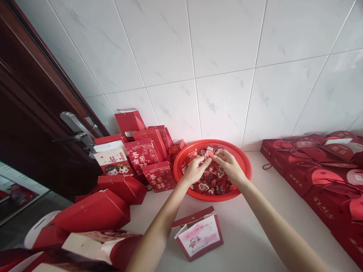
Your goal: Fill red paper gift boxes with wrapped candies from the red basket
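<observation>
Over a red plastic basket (246, 166) full of wrapped candies (211, 185), my left hand (195, 169) and my right hand (228, 164) meet at their fingertips. Between them they pinch a small red-wrapped candy (210, 154). Both hands have their fingers closed on it. In front of the basket, between my forearms, stands a red gift box (199, 234) with a pink and white printed face. Its top edge looks parted, and my left forearm comes close to its left side.
Many red gift boxes (138, 156) crowd the left side of the white table (252, 238). Rows of larger dark red boxes (314, 170) with cords line the right. Behind rises a tiled wall (224, 102); a dark door (36, 94) with a metal handle (76, 128) is at left.
</observation>
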